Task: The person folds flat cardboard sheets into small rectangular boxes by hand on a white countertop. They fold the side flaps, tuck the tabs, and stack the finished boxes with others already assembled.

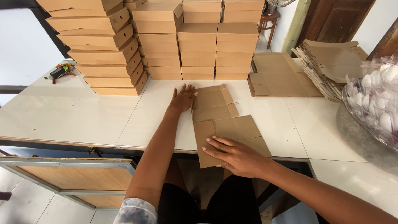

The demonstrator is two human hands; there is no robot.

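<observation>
Nearest me, my right hand (238,157) lies flat, fingers spread, pressing the near end of one flat brown cardboard blank (226,124). That blank lies unfolded on the white bench (74,114), its long axis running away from me and leaning a little left, with the near end hanging over the bench edge. My left hand (182,98) is open too, palm down on the far left corner of the blank; neither hand grips anything. Behind stand four stacks of folded boxes (166,41); I cannot count the boxes surely. To the right lie one pile of flat blanks (282,74), one leaning bundle of blanks (331,66), and one metal tray (360,128).
</observation>
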